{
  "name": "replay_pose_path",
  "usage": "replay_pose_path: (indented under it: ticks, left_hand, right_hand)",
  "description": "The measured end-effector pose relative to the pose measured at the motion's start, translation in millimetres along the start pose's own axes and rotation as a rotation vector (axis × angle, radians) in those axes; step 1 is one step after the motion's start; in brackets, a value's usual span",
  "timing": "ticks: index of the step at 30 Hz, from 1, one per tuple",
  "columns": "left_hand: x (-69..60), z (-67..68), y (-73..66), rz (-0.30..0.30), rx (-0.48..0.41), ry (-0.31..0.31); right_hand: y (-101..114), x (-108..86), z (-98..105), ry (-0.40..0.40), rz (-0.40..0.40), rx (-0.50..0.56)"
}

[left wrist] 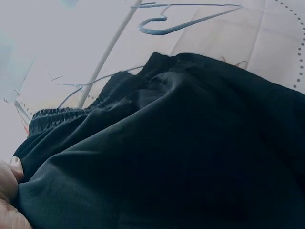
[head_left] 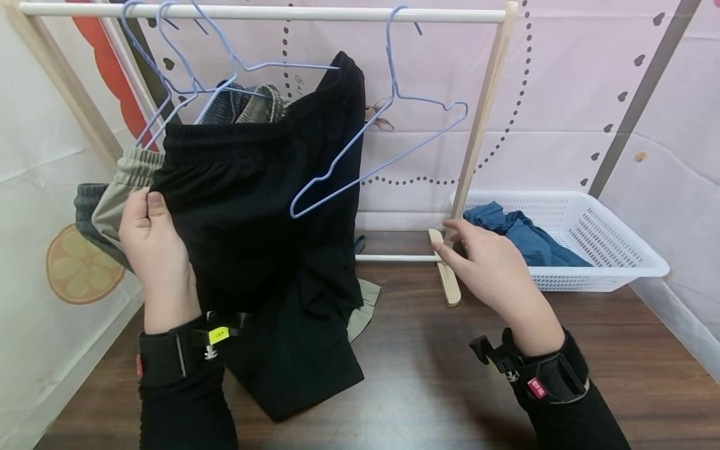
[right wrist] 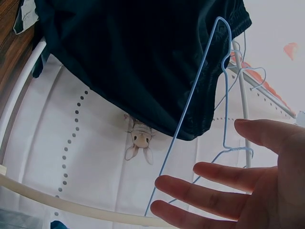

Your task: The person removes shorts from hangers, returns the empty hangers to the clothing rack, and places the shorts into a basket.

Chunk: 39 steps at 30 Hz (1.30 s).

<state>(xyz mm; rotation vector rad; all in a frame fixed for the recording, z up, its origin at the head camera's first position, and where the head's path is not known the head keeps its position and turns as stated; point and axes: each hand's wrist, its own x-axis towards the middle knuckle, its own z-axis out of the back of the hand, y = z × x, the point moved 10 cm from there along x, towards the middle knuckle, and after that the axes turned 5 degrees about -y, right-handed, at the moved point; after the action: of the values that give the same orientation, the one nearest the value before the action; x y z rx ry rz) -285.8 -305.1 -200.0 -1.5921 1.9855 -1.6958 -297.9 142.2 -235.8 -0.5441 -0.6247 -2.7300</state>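
My left hand (head_left: 156,253) pinches the left side of a pair of black trousers (head_left: 242,206), just below the elastic waistband. The trousers hang from a blue wire hanger (head_left: 292,64) on the rack, and their legs reach down to the table. In the left wrist view the black cloth fills most of the picture, with the thumb and fingers at its left edge. My right hand (head_left: 497,265), fingers spread and holding nothing, is by the rack's right upright (head_left: 478,125). A bare blue hanger (head_left: 394,156) hangs on the rail between the trousers and that upright.
Grey and beige garments (head_left: 120,187) hang behind the trousers at the left. A white plastic basket (head_left: 624,272) at the right holds a blue garment (head_left: 534,240). The rack's white top rail (head_left: 337,12) runs across the view, above a brown wooden table (head_left: 416,375).
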Motion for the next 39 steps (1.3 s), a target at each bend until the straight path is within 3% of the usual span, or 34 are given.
replay_pose_path:
  ticks: [7,17,22,25,32,39]
  left_hand:
    - [-0.1,-1.2,-3.1,-0.037,0.074,0.040]
    - [-2.9,-9.3,7.6,0.033,0.145,0.144]
    - [-6.5,-14.4,17.3,0.116,0.097,0.194]
    - [-8.6,-17.7,21.3,0.137,0.111,0.212]
    - [-14.0,-25.8,25.7,0.115,0.236,0.265]
    - [-15.0,-28.5,37.2,0.134,0.302,0.283]
  right_hand:
    - [-2.9,0.9,1.7,-0.007,-0.010,-0.011]
    - [-5.3,1.2,2.0,0.003,-0.027,-0.027]
    - [-9.3,2.0,1.4,0.014,-0.046,-0.033]
    - [-11.8,3.1,0.4,0.020,-0.055,-0.036]
    - [-16.0,4.4,-0.7,0.019,-0.063,-0.035]
    - [-20.0,5.3,-1.8,0.023,-0.077,-0.033]
